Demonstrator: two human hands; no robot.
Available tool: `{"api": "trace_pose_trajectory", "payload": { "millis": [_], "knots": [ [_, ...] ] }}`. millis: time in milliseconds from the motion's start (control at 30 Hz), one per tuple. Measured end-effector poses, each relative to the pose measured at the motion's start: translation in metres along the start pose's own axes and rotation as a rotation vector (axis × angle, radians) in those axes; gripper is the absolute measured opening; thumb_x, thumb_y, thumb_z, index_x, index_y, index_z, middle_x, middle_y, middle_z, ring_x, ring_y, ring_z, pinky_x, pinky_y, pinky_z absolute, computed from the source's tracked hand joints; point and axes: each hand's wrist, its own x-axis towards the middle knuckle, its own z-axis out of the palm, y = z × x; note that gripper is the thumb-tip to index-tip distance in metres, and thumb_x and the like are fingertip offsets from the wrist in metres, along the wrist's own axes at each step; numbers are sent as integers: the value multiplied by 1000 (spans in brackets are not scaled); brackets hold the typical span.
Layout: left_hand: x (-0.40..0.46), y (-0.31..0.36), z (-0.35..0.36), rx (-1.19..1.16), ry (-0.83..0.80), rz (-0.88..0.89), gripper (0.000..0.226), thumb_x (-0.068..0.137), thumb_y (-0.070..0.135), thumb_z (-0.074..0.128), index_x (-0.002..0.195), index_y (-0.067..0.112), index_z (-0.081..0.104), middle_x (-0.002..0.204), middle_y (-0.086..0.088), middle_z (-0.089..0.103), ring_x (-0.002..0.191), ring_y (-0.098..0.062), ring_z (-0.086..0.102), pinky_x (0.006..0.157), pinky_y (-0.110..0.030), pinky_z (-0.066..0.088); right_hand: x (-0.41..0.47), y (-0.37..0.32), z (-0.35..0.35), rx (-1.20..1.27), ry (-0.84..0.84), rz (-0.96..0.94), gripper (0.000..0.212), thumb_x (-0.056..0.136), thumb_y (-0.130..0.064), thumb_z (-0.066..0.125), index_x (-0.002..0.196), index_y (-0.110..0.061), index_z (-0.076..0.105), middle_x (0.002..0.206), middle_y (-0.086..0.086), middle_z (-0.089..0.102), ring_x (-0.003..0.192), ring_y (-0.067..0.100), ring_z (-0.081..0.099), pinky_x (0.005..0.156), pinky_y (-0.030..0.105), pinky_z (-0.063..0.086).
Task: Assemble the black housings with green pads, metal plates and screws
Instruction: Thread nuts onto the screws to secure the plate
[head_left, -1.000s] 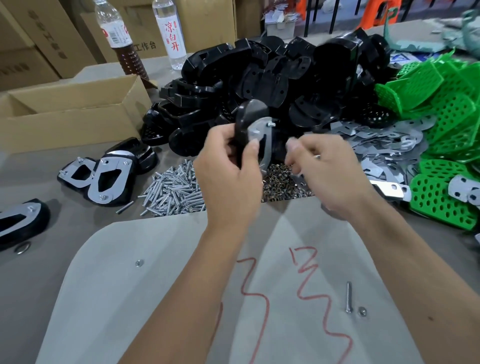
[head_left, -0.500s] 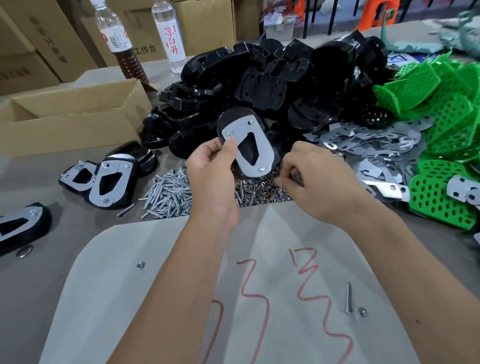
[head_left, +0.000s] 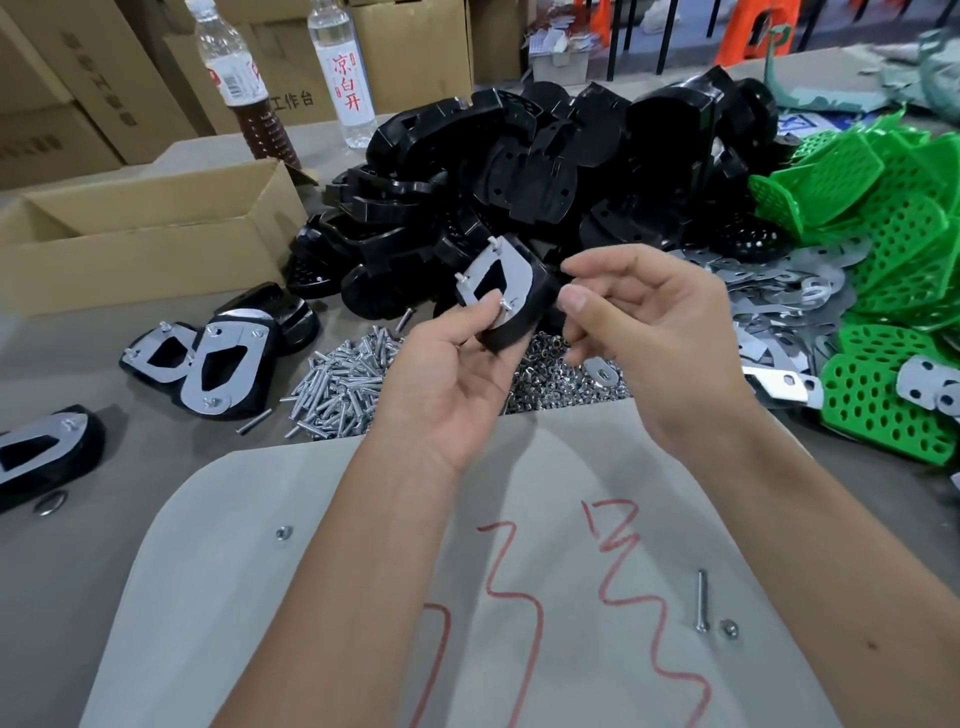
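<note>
Gripping a black housing (head_left: 511, 306) above the counter (head_left: 62, 545), your left hand (head_left: 447, 379) pinched it with thumb on its metal plate (head_left: 496, 278), three screw ends standing up from the plate. Your right hand (head_left: 644, 332) hovered just beside it, fingers (head_left: 587, 267) loosely curled; whether they held anything could not be told. Beneath lay loose screws (head_left: 337, 384) and nuts (head_left: 556, 379); behind, piled housings (head_left: 545, 171), plates (head_left: 779, 306) and green pads (head_left: 893, 228).

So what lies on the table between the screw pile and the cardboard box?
Head view: finished housings with metal plates lie there, left of the screw pile, in front of the cardboard box.
</note>
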Motion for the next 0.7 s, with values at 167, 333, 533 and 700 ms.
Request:
{"api": "trace_pose_trajectory", "payload": {
  "millis": [167, 333, 533, 700],
  "knots": [
    [-2, -4, -2, 302, -70, 48, 38, 99, 4, 64, 136, 7, 59, 114, -18, 77, 95, -28, 78, 79, -29, 64, 2, -2, -2, 73, 70, 16, 14, 95, 7, 68, 97, -5, 76, 72, 6, 72, 66, 15, 69, 64, 22, 59],
    [-3, -4, 0, 285, -44, 72, 30, 94, 3, 70, 122, 14, 63, 92, -7, 79, 71, -20, 76, 59, -16, 56, 4, -1, -5, 55, 98, 23, 12, 95, 3, 71, 98, -6, 77, 76, 6, 73, 69, 15, 71, 65, 22, 59],
    [-4, -1, 0, 267, -89, 101, 37, 90, -5, 68, 122, 14, 60, 94, -9, 79, 72, -22, 75, 60, -16, 57, 6, 1, -9, 20, 143, 41, 10, 94, 1, 73, 100, -6, 77, 76, 6, 75, 70, 16, 72, 66, 22, 59],
    [-2, -5, 0, 295, -43, 131, 28, 92, -3, 69, 111, 13, 56, 83, -4, 77, 64, -17, 71, 56, -16, 54, 6, 2, -8, -26, 181, 22, 8, 92, 1, 75, 99, -4, 77, 74, 5, 75, 68, 16, 73, 64, 23, 60]
  ]
}}
